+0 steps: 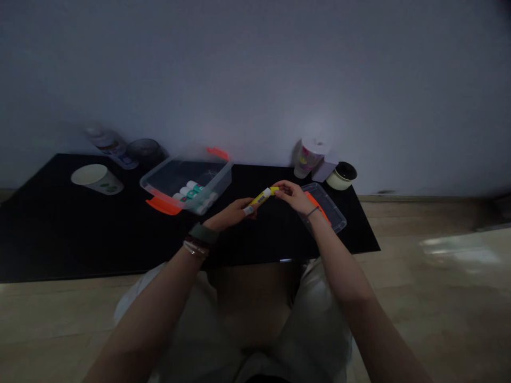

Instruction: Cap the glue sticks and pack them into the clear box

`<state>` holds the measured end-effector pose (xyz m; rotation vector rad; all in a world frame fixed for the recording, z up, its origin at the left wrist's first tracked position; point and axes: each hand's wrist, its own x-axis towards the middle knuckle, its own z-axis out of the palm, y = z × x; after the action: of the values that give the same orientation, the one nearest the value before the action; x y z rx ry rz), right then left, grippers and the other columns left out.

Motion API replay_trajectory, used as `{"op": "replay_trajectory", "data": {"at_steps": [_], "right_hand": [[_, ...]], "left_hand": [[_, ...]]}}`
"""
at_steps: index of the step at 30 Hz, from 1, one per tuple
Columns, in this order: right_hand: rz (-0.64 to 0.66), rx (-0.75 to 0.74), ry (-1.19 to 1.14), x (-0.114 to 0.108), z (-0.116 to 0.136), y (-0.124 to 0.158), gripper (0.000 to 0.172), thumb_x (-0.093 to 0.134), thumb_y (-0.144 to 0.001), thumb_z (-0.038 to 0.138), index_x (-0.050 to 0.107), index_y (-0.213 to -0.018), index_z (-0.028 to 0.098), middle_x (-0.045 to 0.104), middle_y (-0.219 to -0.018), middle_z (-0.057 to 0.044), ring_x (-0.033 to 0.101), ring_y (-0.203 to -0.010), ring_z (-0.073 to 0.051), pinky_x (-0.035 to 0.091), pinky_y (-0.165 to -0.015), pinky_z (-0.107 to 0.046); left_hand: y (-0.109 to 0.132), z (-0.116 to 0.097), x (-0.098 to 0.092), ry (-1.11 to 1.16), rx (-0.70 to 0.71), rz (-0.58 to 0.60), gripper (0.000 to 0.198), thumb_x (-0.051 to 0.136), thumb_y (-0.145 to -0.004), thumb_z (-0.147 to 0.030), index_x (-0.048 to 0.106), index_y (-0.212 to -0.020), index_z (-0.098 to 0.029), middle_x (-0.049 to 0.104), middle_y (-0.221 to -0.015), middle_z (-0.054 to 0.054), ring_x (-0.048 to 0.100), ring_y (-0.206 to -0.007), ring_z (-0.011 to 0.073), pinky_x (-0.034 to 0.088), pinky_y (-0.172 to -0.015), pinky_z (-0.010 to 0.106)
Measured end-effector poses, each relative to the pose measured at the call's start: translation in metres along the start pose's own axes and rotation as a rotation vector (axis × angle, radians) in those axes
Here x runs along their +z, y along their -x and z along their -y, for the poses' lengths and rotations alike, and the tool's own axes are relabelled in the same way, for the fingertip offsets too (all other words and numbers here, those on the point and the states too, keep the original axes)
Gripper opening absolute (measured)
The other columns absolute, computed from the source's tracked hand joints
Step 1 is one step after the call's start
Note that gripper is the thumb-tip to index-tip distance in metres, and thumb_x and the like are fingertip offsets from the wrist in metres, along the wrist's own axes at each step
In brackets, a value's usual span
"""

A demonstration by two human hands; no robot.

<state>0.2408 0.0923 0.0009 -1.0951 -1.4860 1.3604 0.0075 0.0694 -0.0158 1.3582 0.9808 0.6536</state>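
Fingers: narrow, both sets closed on a yellow-and-white plastic stick (258, 200)
Left hand (230, 215): wrapped round the stick's white-tipped end
Right hand (293, 196): pinching the yellow-capped end
Stick: held between the hands, above a flat black tabletop (80, 229)
10 o'clock: clear plastic box with orange latches (207, 173), white-capped, green-banded sticks (191, 190) inside
3 o'clock: second clear plastic box with an orange latch (324, 208), just beside the right wrist
9 o'clock: white paper cup (97, 178), lying on its side
Light: dim; stick's label unreadable, possibly a glue stick
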Motion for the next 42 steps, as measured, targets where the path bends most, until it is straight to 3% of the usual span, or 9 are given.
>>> {"op": "replay_trajectory", "data": {"at_steps": [7, 13, 22, 27, 31, 36, 42], "right_hand": [[0.084, -0.038, 0.214, 0.012, -0.010, 0.006, 0.027, 0.068, -0.084, 0.047, 0.073, -0.091, 0.022, 0.064, -0.073, 0.001, 0.053, -0.066, -0.014, 0.042, -0.066, -0.027], [0.005, -0.106, 0.440, 0.023, -0.002, 0.014, 0.043, 0.055, -0.091, 0.059, 0.062, -0.072, 0.022, 0.050, -0.062, 0.003, 0.042, -0.059, -0.013, 0.030, -0.059, -0.027], [-0.036, -0.194, 0.519, 0.030, 0.007, 0.017, 0.050, 0.043, -0.095, 0.058, 0.042, -0.062, 0.021, 0.036, -0.058, 0.004, 0.035, -0.057, -0.011, 0.024, -0.056, -0.026], [-0.138, -0.172, 0.552, 0.038, 0.007, 0.017, 0.046, 0.042, -0.096, 0.050, 0.038, -0.060, 0.021, 0.033, -0.056, 0.005, 0.035, -0.055, -0.010, 0.025, -0.056, -0.026], [-0.201, -0.104, 0.566, 0.046, 0.010, 0.017, 0.043, 0.044, -0.096, 0.043, 0.036, -0.060, 0.021, 0.031, -0.056, 0.006, 0.035, -0.055, -0.010, 0.024, -0.056, -0.025], [-0.238, -0.047, 0.593, 0.050, 0.007, 0.014, 0.041, 0.045, -0.097, 0.037, 0.039, -0.060, 0.020, 0.036, -0.056, 0.005, 0.038, -0.056, -0.011, 0.025, -0.057, -0.025], [-0.215, 0.056, 0.618, 0.047, -0.001, 0.009, 0.042, 0.045, -0.098, 0.036, 0.048, -0.060, 0.020, 0.047, -0.058, 0.003, 0.048, -0.059, -0.013, 0.027, -0.058, -0.025]], "left_hand": [[0.016, -0.010, -0.005, 0.010, -0.075, 0.098, 0.042, 0.069, -0.075, -0.060, 0.070, -0.084, -0.019, 0.065, -0.067, 0.002, 0.060, -0.062, 0.0165, 0.053, -0.062, 0.029], [0.015, -0.008, 0.004, -0.209, 0.056, 0.103, 0.049, 0.056, -0.083, -0.068, 0.061, -0.075, -0.020, 0.060, -0.066, 0.002, 0.055, -0.062, 0.0166, 0.045, -0.061, 0.029], [0.022, -0.021, 0.009, -0.361, 0.181, 0.160, 0.051, 0.042, -0.093, -0.064, 0.056, -0.078, -0.017, 0.059, -0.074, 0.002, 0.054, -0.070, 0.0150, 0.044, -0.068, 0.028], [0.021, -0.014, 0.015, -0.377, 0.194, 0.086, 0.038, 0.043, -0.095, -0.052, 0.055, -0.090, -0.017, 0.058, -0.073, 0.000, 0.052, -0.066, 0.0138, 0.042, -0.063, 0.026], [0.020, -0.011, 0.021, -0.539, 0.204, -0.026, 0.033, 0.042, -0.096, -0.045, 0.057, -0.103, -0.016, 0.063, -0.081, 0.003, 0.056, -0.069, 0.0156, 0.043, -0.065, 0.027], [0.025, -0.016, 0.034, -0.897, 0.094, -0.188, 0.033, 0.040, -0.100, -0.040, 0.057, -0.117, -0.017, 0.070, -0.096, 0.010, 0.067, -0.085, 0.0241, 0.044, -0.071, 0.031], [0.026, -0.017, 0.044, -1.119, -0.028, -0.239, 0.034, 0.039, -0.103, -0.043, 0.056, -0.121, -0.019, 0.072, -0.100, 0.010, 0.070, -0.090, 0.0254, 0.044, -0.070, 0.030]]}}
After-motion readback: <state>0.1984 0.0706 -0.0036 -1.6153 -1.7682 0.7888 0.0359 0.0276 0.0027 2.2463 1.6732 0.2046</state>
